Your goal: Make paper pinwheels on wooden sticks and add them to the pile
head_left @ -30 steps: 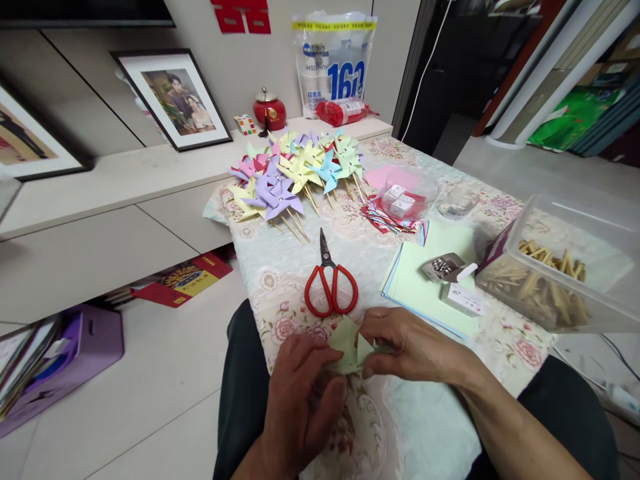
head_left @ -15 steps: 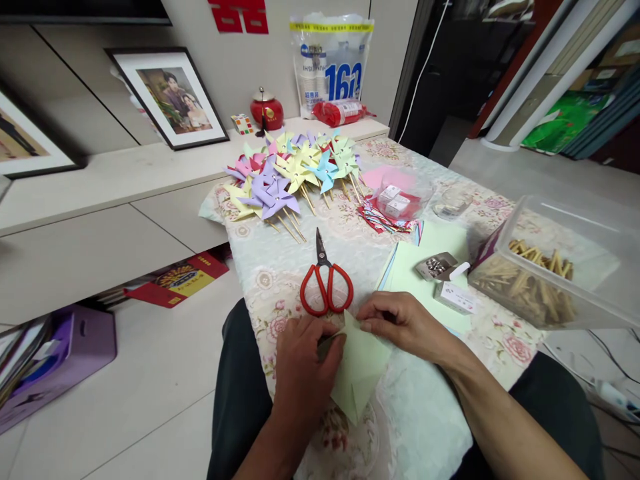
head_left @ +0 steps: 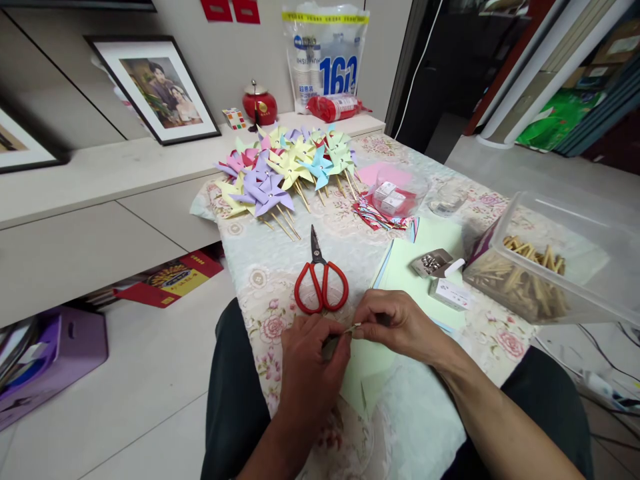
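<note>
**Both hands pinch at the green paper's top edge**

Your left hand (head_left: 313, 363) sits at 6 o'clock on the bench (head_left: 280, 267), fingers curled shut, with its thumb and forefinger pinched on the top edge of the pale green paper (head_left: 367, 380). Your right hand (head_left: 400, 327) comes in from 4 o'clock and meets it fingertip to fingertip, also closed in a pinch on that same edge; a thin pale sliver shows between the two pinches, too small to tell what it is. The green paper hangs down from the hands over the near edge of the flowered cloth, just below your knuckles.

The red-handled scissors (head_left: 320, 283) lie closed just beyond your hands at 12 o'clock, blades pointing away from you. A stack of green sheets (head_left: 415, 260) lies at 2 o'clock, with a small open box of metal bits (head_left: 434, 263) on it. The clear plastic tub of wooden sticks (head_left: 550, 267) stands at 3 o'clock. The heap of finished paper pinwheels (head_left: 280, 170) lies far off at 11 o'clock, well apart from the hands.
</note>
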### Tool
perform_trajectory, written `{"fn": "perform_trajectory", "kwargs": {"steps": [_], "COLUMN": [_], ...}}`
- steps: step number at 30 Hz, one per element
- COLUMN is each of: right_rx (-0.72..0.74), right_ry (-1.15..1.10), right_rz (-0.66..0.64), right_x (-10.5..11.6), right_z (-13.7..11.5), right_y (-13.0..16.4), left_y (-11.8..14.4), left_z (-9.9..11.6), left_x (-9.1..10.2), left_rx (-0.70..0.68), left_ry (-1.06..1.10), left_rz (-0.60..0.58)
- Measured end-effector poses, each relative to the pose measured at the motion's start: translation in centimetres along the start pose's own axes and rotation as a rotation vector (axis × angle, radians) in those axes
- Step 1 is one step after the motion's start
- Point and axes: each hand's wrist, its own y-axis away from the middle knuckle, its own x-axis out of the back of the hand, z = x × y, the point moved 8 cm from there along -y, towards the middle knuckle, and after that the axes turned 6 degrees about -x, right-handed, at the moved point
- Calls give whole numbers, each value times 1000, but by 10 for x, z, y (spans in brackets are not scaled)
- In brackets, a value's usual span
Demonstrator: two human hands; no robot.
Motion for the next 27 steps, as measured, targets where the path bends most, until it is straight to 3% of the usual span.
{"fn": "perform_trajectory", "kwargs": {"steps": [15,23,27], "right_rx": [-31,71,26], "right_ry": [-18,72,23], "right_rz": [-17,17,-11], "right_x": [0,2,3], "right_z": [-2,-13,-7], "right_y": [1,3,2], "left_y": [1,2,1], "left_z": [1,3,2], "left_x": [-1,-3,-2], "left_rx": [-25,-34,-34], "left_ry": [-39,-52,-22], "left_rz": [17,22,42]}}
